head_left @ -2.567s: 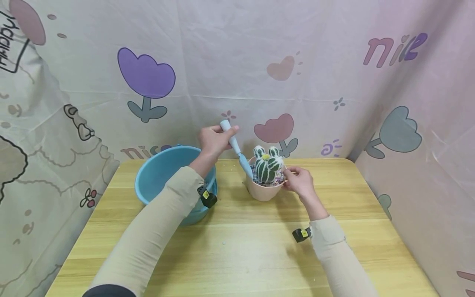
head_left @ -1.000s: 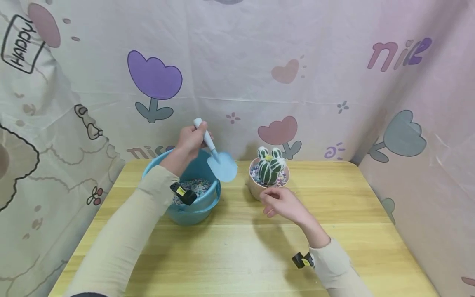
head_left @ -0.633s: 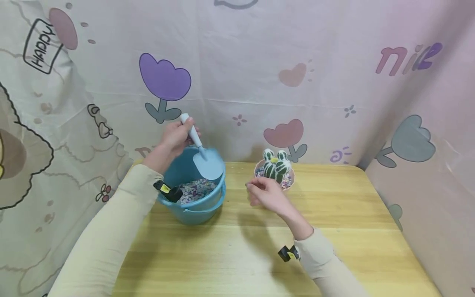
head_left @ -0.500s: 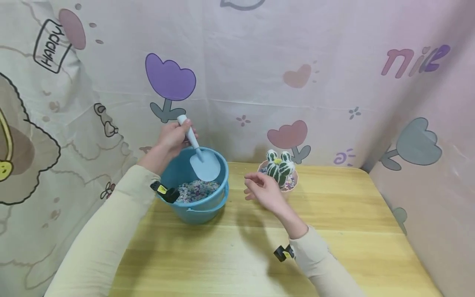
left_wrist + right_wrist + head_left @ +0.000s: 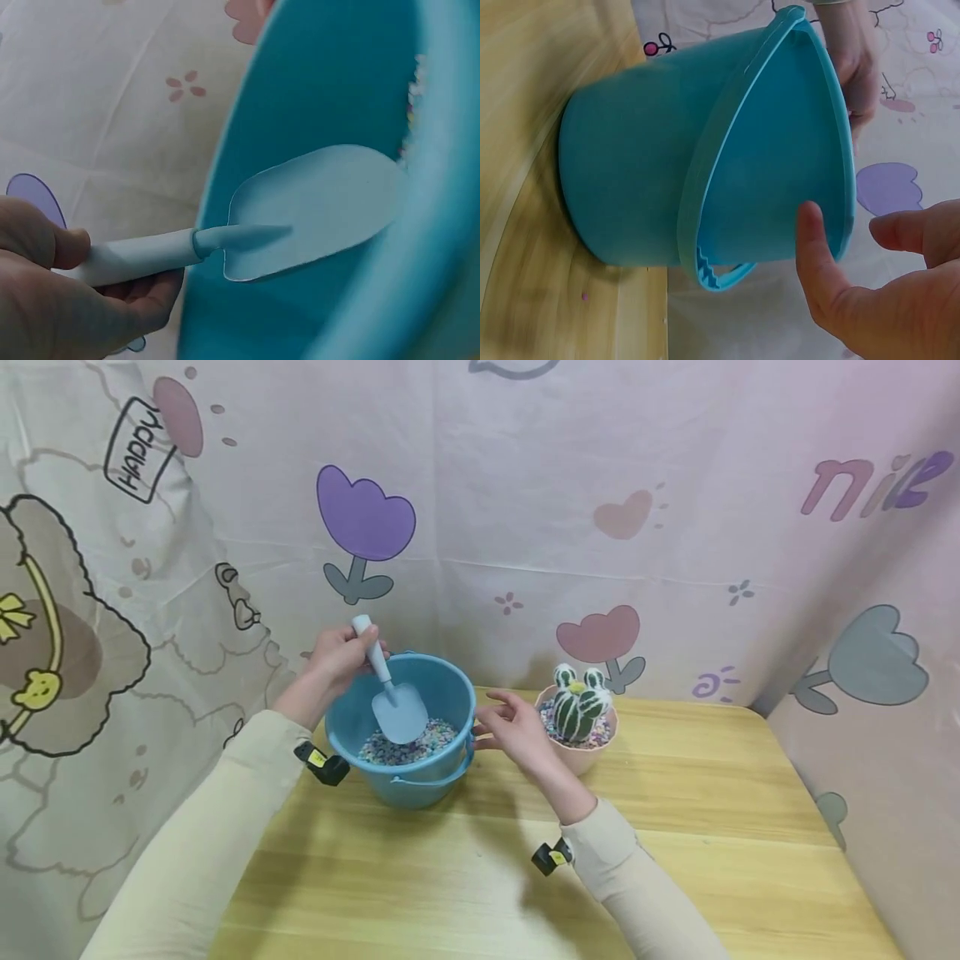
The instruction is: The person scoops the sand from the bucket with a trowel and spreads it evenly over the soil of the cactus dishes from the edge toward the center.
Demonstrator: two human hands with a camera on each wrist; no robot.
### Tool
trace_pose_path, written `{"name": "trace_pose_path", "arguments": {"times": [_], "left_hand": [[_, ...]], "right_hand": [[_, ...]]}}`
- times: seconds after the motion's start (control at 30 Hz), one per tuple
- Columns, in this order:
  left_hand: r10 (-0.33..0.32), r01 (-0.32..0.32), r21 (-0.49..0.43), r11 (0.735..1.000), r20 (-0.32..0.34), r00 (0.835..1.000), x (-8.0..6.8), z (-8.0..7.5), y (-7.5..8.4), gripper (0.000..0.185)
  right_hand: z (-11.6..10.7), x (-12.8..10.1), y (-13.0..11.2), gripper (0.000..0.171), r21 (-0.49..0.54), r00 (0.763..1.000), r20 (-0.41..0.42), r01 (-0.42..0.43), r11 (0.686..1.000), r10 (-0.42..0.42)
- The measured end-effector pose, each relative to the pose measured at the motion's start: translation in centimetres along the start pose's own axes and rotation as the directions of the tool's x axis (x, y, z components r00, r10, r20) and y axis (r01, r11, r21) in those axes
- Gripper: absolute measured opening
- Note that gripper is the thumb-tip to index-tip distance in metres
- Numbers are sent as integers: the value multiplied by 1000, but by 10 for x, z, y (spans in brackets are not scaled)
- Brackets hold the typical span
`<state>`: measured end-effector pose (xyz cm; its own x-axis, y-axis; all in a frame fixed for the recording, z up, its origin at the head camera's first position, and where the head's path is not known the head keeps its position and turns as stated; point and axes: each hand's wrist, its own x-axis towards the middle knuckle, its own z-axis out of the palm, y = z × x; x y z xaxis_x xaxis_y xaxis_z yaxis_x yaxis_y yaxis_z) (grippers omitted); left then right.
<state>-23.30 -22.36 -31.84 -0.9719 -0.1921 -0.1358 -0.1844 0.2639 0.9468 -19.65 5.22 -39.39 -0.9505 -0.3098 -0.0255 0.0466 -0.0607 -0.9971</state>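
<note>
Now the pale-blue trowel (image 5: pixel 400 714) slants into the bucket (image 5: pixel 408 793), its handle (image 5: pixel 377 662) toward eleven o'clock, clamped in the left hand's grip (image 5: pixel 336 658); contact with the granules (image 5: pixel 435 737) is unclear. At the bucket's three o'clock, the right hand's grip (image 5: pixel 519 732) stands apart; farther that way, a potted cactus (image 5: pixel 576 716) sits on the bench (image 5: pixel 712 793).

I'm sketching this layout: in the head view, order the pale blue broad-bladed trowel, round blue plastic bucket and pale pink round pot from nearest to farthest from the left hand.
1. Pale blue broad-bladed trowel: gripped in the left hand.
2. Round blue plastic bucket: just to that hand's right.
3. Pale pink round pot: farther right, past the bucket.
</note>
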Motion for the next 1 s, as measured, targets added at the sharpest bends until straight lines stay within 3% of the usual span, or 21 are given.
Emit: {"name": "trace_pose_path", "arguments": {"times": [0.13, 0.3, 0.43, 0.67, 0.87, 1.0], "left_hand": [[40, -40, 59, 997, 2, 999, 0, 0, -10, 53], [125, -132, 144, 981, 54, 991, 2, -1, -20, 48], [207, -222, 236, 946, 88, 974, 3, -1, -26, 43], [338, -373, 331, 867, 159, 927, 3, 0, -29, 38], [354, -419, 415, 808, 226, 907, 2, 0, -31, 32], [346, -420, 433, 797, 243, 906, 0, -1, -32, 33]], "right_hand": [[4, 2, -2, 60, -3, 1000, 12, -16, 1000, 16], [8, 4, -4, 56, -5, 999, 10, -31, 1000, 31], [9, 3, -6, 51, 1, 999, 1, -51, 999, 51], [11, 4, -6, 50, -8, 998, -7, -58, 998, 58], [12, 4, -7, 51, -1, 999, -8, -51, 999, 51], [12, 3, -8, 52, 4, 998, -9, -66, 998, 66]]}}
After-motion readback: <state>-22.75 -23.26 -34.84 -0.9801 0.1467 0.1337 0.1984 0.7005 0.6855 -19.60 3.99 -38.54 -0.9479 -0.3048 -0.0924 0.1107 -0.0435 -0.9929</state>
